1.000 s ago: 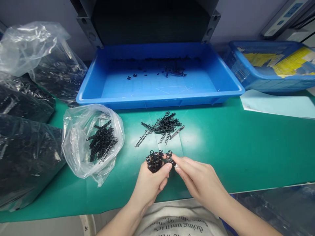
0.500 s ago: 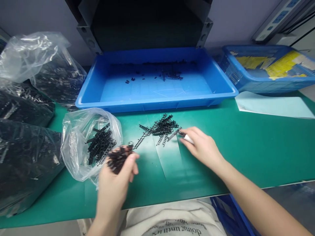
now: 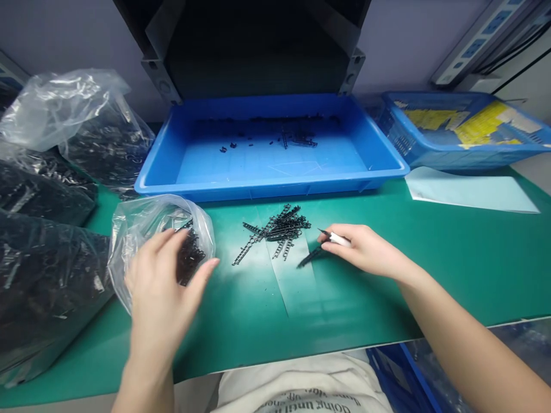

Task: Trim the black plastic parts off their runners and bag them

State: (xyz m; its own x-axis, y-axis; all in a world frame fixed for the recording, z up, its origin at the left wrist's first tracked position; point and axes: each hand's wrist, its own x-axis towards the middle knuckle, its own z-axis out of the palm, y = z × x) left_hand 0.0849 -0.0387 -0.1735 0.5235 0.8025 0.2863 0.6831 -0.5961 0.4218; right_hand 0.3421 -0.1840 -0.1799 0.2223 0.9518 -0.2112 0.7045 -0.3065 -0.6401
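A blue rectangular plastic tray sits far on the green table. Left, a clear plastic bag holds black plastic strips under the left hand, fingers spread; the right hand, right of a black strip pile, pinches a white-handled tool and blurred black strip.

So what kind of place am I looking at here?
Probably a small-parts workstation in a factory or workshop: a green-topped bench with a pile of black plastic-looking parts, a blue tray and an open bag of similar parts.
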